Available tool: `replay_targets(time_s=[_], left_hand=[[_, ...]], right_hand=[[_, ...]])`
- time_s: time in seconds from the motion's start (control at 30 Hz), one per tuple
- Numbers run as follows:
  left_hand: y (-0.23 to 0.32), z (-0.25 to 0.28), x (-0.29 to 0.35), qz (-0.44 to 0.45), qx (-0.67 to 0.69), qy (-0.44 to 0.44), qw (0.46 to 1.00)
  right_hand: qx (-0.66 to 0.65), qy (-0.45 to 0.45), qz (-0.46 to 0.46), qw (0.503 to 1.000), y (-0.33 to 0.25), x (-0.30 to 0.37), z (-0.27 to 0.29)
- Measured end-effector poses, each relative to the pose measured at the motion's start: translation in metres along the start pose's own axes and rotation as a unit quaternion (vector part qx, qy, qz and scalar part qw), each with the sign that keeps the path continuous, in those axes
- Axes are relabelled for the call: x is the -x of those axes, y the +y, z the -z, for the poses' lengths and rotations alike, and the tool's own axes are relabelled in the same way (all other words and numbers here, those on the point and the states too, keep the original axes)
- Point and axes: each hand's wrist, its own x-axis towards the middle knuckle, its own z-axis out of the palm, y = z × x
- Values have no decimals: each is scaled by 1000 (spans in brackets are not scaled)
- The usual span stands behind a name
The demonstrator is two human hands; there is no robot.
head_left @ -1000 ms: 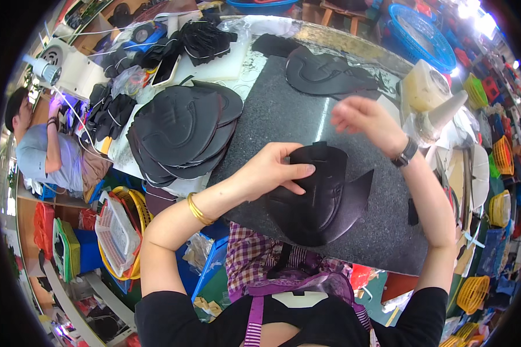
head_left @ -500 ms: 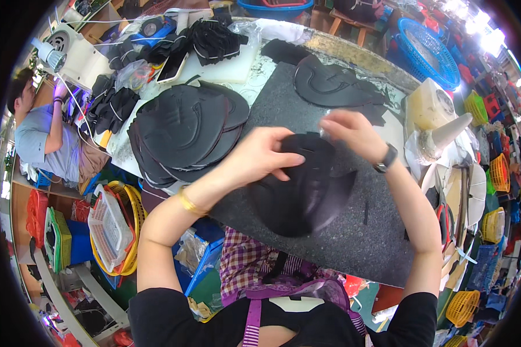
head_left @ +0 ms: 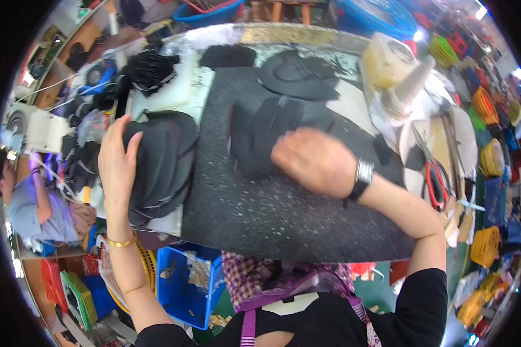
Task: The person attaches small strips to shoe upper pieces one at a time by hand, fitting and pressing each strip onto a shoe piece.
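Observation:
On the left side of the dark work mat [head_left: 272, 214] lies a pile of curved black sheet pieces [head_left: 162, 162]. My left hand [head_left: 118, 159] is at the pile's left edge, thumb and fingers apart; whether it touches a piece cannot be seen. In the middle of the mat is a black sheet piece [head_left: 255, 130], smeared by motion. My right hand [head_left: 315, 162] is beside that piece's right side, blurred, its fingertips hidden. Farther back, more curved black pieces [head_left: 298, 75] lie on the mat.
Red-handled scissors [head_left: 436, 182] lie at the right. Behind them stand a pale cone [head_left: 411, 87] and a yellowish block [head_left: 388, 58]. Black bundles [head_left: 147, 72] sit at the back left. A blue crate [head_left: 185, 295] is below the table edge. Another person [head_left: 43, 202] sits at far left.
My left hand has gone from the middle piece to the pile at the left. My right hand has come down and inward beside the middle piece, which now lies farther back. The view has shifted.

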Motion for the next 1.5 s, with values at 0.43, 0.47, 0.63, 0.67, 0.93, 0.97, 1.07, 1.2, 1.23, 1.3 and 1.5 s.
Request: replay_targets(time_s=[0.43, 0.47, 0.63, 0.67, 0.93, 0.97, 1.07, 1.2, 1.23, 1.3, 1.5], left_hand=[[158, -74, 33, -210, 191, -194, 939], [155, -68, 34, -174, 229, -230, 930], [150, -60, 19, -168, 254, -285, 909], [150, -63, 16, -168, 268, -301, 900], [172, -57, 36, -204, 307, -342, 865], [173, -56, 38, -201, 305, -343, 866], [177, -57, 42, -210, 301, -234, 900], [211, -70, 40, -259, 448, -235, 823], [229, -69, 38, -236, 480, -287, 794], [253, -75, 35, -202, 531, -315, 760], [255, -71, 26, -111, 560, -421, 705]], right_hand=[[28, -190, -462, 866, 22, 102, 121], [31, -248, -486, 837, 18, 101, 131], [-2, -313, -481, 819, -11, 125, 140], [-51, -267, -514, 813, -11, 128, 139], [-148, -170, -549, 805, -13, 133, 123], [-152, -170, -548, 805, -12, 131, 123], [-200, -150, -597, 762, -4, 124, 122], [-254, -146, -624, 724, -5, 96, 117], [-295, -135, -624, 711, -6, 88, 117], [-336, -124, -619, 699, -7, 77, 113], [-441, -139, -606, 648, -8, 72, 119]])
